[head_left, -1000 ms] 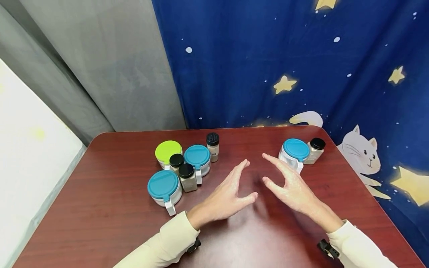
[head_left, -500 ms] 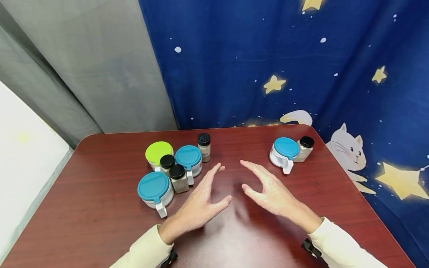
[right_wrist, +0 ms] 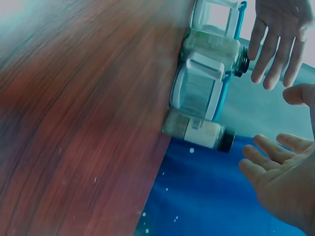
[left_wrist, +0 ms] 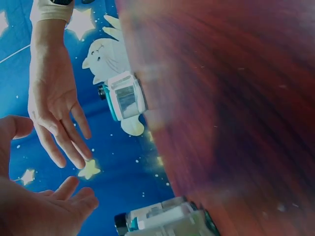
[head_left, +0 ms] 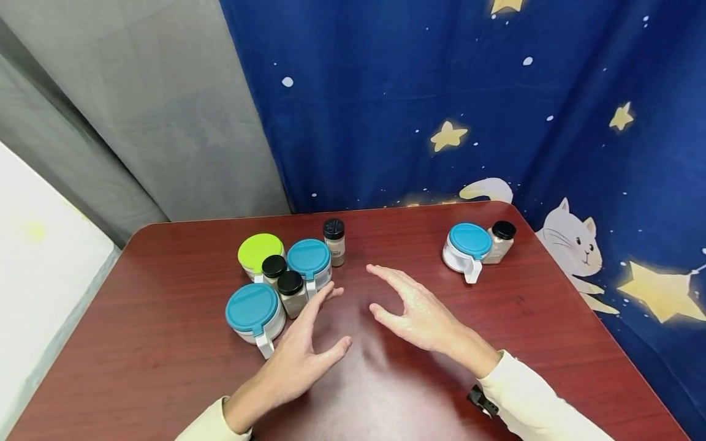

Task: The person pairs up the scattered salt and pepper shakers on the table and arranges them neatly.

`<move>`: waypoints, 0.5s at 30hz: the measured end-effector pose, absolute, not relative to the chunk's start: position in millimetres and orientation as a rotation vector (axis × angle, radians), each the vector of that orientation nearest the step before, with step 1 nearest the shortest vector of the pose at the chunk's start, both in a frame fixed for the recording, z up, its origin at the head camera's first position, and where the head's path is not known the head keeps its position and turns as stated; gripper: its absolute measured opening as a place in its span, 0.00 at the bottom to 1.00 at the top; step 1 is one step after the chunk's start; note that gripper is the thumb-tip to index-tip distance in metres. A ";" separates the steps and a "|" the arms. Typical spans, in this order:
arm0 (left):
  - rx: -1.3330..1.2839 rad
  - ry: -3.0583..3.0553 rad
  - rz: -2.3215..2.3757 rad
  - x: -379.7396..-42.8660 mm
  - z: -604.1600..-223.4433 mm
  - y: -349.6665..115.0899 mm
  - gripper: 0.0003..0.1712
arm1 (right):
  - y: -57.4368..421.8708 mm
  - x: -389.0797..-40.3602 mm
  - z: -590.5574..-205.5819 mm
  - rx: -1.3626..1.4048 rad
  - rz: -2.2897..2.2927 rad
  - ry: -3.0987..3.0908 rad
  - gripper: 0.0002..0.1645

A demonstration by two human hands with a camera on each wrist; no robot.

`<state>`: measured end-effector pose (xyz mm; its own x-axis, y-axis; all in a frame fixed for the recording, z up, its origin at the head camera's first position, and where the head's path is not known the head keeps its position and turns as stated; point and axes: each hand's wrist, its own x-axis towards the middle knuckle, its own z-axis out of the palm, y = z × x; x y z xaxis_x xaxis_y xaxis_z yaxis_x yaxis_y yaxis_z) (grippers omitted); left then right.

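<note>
Both hands hover over the table, palms facing each other and fingers spread, with nothing in them. My left hand (head_left: 298, 355) is nearest a cluster of jars: two blue-lidded jars (head_left: 252, 309) with white handles, a green-lidded jar (head_left: 261, 252), two square black-capped shakers (head_left: 292, 295) and a round black-capped shaker (head_left: 334, 242) behind. Its fingers overlap part of this cluster in the head view. My right hand (head_left: 421, 315) is in the middle, left of and nearer than another blue-lidded jar (head_left: 469, 246), which has a black-capped shaker (head_left: 501, 242) beside it at the far right.
The dark red wooden table (head_left: 143, 343) carries all the jars. Behind its far edge hang a blue star-patterned curtain (head_left: 364, 92) and a grey curtain (head_left: 165, 110). A white surface (head_left: 44, 257) borders the left side.
Both hands have moved left across the table, the left one towards the jar cluster. The head view has shifted a little. The jars stay where they stood.
</note>
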<state>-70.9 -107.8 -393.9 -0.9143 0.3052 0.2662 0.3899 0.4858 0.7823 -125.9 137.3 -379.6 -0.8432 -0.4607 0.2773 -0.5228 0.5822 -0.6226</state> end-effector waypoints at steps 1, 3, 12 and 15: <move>-0.626 -2.610 -1.428 -69.9 -394.8 -110.2 0.53 | 134.8 -126.1 -379.9 0.851 1.121 -2.721 0.38; -0.650 -2.558 -1.451 -67.9 -396.7 -115.8 0.52 | 128.9 -126.6 -380.6 0.869 1.140 -2.723 0.39; -0.764 -2.246 -1.771 -65.6 -392.2 -147.7 0.51 | 102.1 -133.3 -383.2 0.957 1.121 -2.728 0.38; -0.794 -2.149 -1.744 -69.8 -387.5 -158.2 0.49 | 92.5 -137.0 -384.3 0.996 1.082 -2.727 0.37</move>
